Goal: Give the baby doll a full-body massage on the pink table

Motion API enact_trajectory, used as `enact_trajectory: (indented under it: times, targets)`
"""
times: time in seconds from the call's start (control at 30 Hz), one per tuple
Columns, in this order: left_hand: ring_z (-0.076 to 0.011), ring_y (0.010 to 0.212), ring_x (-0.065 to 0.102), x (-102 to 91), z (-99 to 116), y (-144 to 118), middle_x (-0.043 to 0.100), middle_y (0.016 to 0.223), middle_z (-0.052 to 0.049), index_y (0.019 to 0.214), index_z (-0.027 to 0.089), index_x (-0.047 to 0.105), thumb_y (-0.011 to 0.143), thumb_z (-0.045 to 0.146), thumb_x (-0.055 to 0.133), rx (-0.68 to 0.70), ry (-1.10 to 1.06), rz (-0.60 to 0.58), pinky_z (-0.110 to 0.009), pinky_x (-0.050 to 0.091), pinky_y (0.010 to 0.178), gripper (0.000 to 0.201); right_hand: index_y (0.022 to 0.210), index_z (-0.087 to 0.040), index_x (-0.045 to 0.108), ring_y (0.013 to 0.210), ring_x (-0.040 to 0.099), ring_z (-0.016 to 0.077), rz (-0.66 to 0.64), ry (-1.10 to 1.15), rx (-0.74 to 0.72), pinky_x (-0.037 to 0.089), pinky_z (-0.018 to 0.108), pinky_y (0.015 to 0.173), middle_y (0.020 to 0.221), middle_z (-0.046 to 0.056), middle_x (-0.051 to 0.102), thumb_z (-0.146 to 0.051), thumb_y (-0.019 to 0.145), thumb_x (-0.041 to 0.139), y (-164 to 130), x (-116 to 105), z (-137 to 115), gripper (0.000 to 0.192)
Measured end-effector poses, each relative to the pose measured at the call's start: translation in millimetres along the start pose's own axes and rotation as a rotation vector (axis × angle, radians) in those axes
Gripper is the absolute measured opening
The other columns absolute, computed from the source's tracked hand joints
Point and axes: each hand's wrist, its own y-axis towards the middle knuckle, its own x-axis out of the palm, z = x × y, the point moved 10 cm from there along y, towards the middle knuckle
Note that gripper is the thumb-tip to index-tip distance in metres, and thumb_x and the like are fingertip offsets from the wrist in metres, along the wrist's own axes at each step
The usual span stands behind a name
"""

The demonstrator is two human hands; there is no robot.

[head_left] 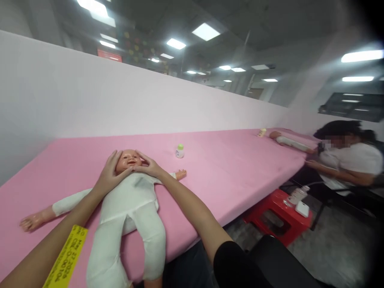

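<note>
Doll (129, 196) lies face-up, its long axis running away, head (131, 158) farthest.

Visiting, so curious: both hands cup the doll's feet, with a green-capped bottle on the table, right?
Not feet: the head view shows the left hand and right hand cupping the doll's head. The green-capped bottle is on the table.

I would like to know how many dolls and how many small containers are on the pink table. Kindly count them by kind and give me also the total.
Dolls: 2 (near doll, far doll)
Small containers: 2 (green-capped container, yellowish container)
Total: 4 on the pink table
</note>
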Motion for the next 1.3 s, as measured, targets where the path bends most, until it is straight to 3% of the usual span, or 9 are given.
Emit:
enact_trajectory:
  times: [0.13, 0.3, 0.43, 0.6, 0.77, 0.87, 0.97, 1.07, 1.3]
  targets:
    - [-0.0371, 0.159, 0.026, -0.1, -8, 4, 0.027, 0.172, -0.011, 0.163, 0.025, 0.037, 0.092, 0.068, 0.059, 0.003, 0.049, 0.015, -0.055, 0.031, 0.127, 0.086, 0.162, -0.032, 0.037, 0.142, 0.055, 0.0270, -0.007, 0.004, 0.006, 0.047, 0.042, 0.119, 0.157, 0.005, 0.053, -0.055, 0.069, 0.091, 3, 1, -2, 0.110]
    - [-0.0362, 0.159, 0.025, 2.4, -5, 3, 0.029, 0.172, -0.009, 0.165, 0.028, 0.034, 0.099, 0.064, 0.050, 0.044, 0.022, -0.022, -0.058, 0.027, 0.128, 0.077, 0.163, -0.035, 0.033, 0.148, 0.049, 0.0260, -0.035, -0.064, -0.024, 0.038, 0.044, 0.125, 0.165, 0.002, 0.043, -0.059, 0.084, 0.079, 3, 2, -2, 0.095]
    - [-0.0349, 0.159, 0.026, -0.4, -4, 1, 0.028, 0.173, -0.001, 0.163, 0.040, 0.032, 0.098, 0.065, 0.052, 0.022, 0.002, -0.005, -0.062, 0.029, 0.127, 0.073, 0.164, -0.037, 0.031, 0.147, 0.050, 0.0262, -0.066, -0.017, -0.020, 0.041, 0.045, 0.123, 0.163, 0.002, 0.046, -0.057, 0.079, 0.084, 0, 4, -2, 0.102]
    - [-0.0354, 0.159, 0.026, 0.1, -4, -1, 0.031, 0.171, -0.009, 0.164, 0.031, 0.033, 0.098, 0.063, 0.053, 0.033, -0.003, -0.014, -0.059, 0.027, 0.128, 0.076, 0.165, -0.036, 0.028, 0.140, 0.057, 0.0275, -0.085, 0.020, -0.002, 0.049, 0.045, 0.117, 0.161, 0.005, 0.049, -0.050, 0.073, 0.091, -3, 7, -1, 0.112]
    - [-0.0301, 0.159, 0.028, -0.6, -12, -2, 0.031, 0.172, -0.006, 0.163, 0.033, 0.036, 0.107, 0.057, 0.034, 0.034, -0.004, 0.008, -0.056, 0.023, 0.130, 0.061, 0.162, -0.033, 0.036, 0.148, 0.048, 0.0264, -0.101, 0.041, -0.064, 0.039, 0.044, 0.125, 0.166, 0.003, 0.042, -0.054, 0.084, 0.080, 6, 6, 2, 0.092]
    - [-0.0307, 0.160, 0.026, 0.1, -8, -3, 0.032, 0.171, -0.007, 0.163, 0.031, 0.036, 0.104, 0.059, 0.042, 0.042, -0.021, -0.006, -0.056, 0.023, 0.130, 0.065, 0.161, -0.031, 0.040, 0.150, 0.046, 0.0264, -0.070, 0.047, -0.070, 0.037, 0.045, 0.126, 0.166, 0.003, 0.043, -0.055, 0.088, 0.076, 8, 2, 4, 0.085]
    - [-0.0354, 0.159, 0.027, -0.3, -5, -3, 0.032, 0.171, -0.009, 0.163, 0.031, 0.035, 0.096, 0.062, 0.057, 0.012, -0.022, -0.016, -0.058, 0.029, 0.127, 0.076, 0.162, -0.034, 0.037, 0.145, 0.052, 0.0284, -0.063, 0.034, -0.013, 0.044, 0.047, 0.121, 0.162, 0.006, 0.048, -0.054, 0.079, 0.085, 4, 3, 7, 0.097]
    - [-0.0366, 0.158, 0.028, -3.0, -3, -3, 0.034, 0.169, -0.009, 0.162, 0.033, 0.036, 0.095, 0.063, 0.059, 0.011, -0.021, -0.001, -0.059, 0.031, 0.126, 0.077, 0.163, -0.038, 0.033, 0.141, 0.057, 0.0300, -0.066, 0.039, 0.018, 0.048, 0.048, 0.117, 0.161, 0.007, 0.049, -0.050, 0.070, 0.093, -1, 6, 9, 0.111]
    - [-0.0287, 0.159, 0.028, -5.6, 0, -6, 0.037, 0.168, -0.009, 0.161, 0.029, 0.039, 0.107, 0.055, 0.036, 0.050, -0.056, 0.011, -0.055, 0.023, 0.130, 0.061, 0.161, -0.032, 0.040, 0.148, 0.049, 0.0277, -0.079, 0.037, -0.102, 0.040, 0.046, 0.125, 0.165, 0.004, 0.043, -0.058, 0.081, 0.081, 6, 8, 6, 0.093]
